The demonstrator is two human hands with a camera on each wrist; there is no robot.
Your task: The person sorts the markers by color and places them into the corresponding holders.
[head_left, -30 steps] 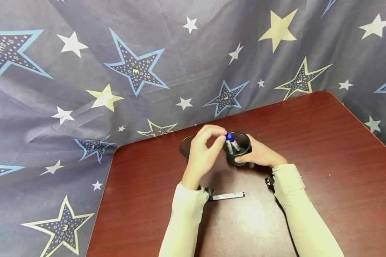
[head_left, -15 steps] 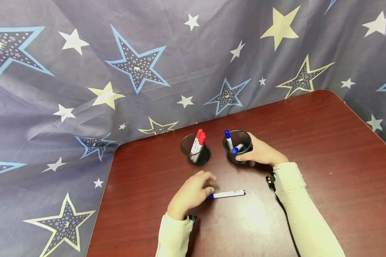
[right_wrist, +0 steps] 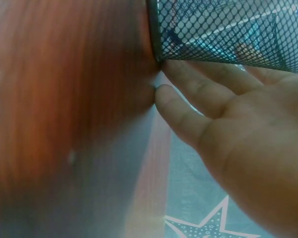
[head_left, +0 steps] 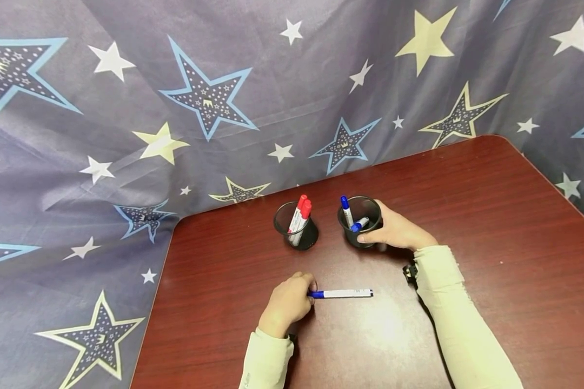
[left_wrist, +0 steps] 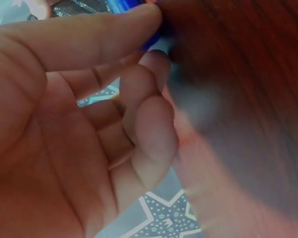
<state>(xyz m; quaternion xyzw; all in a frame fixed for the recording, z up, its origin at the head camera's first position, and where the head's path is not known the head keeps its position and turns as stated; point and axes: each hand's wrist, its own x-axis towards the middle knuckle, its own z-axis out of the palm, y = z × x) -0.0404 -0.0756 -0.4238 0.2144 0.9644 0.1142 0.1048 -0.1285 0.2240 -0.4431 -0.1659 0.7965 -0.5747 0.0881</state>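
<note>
My left hand [head_left: 288, 301] pinches the blue-capped end of a white marker [head_left: 345, 294] that lies crosswise on the table. In the left wrist view, thumb and fingers meet at the blue cap [left_wrist: 124, 6], the other fingers curled below. My right hand [head_left: 400, 229] grips the right side of a black mesh pen cup [head_left: 365, 237], thumb in front. Its mesh wall [right_wrist: 228, 34] rests against the fingers in the right wrist view. Inside this cup, one blue marker [head_left: 346, 210] stands up against the rim and another blue marker [head_left: 360, 224] leans low.
Left of the held cup stands a second black mesh cup [head_left: 309, 237] with red-capped markers [head_left: 300, 216] in it. The reddish-brown table [head_left: 214, 281] ends at a star-patterned curtain [head_left: 141, 81] behind and at the left. A black cable [head_left: 433, 335] runs along the right sleeve.
My left hand has come from above the right cup down to the marker on the table and taken its capped end. One blue marker has tipped over inside the cup. My right hand stays put.
</note>
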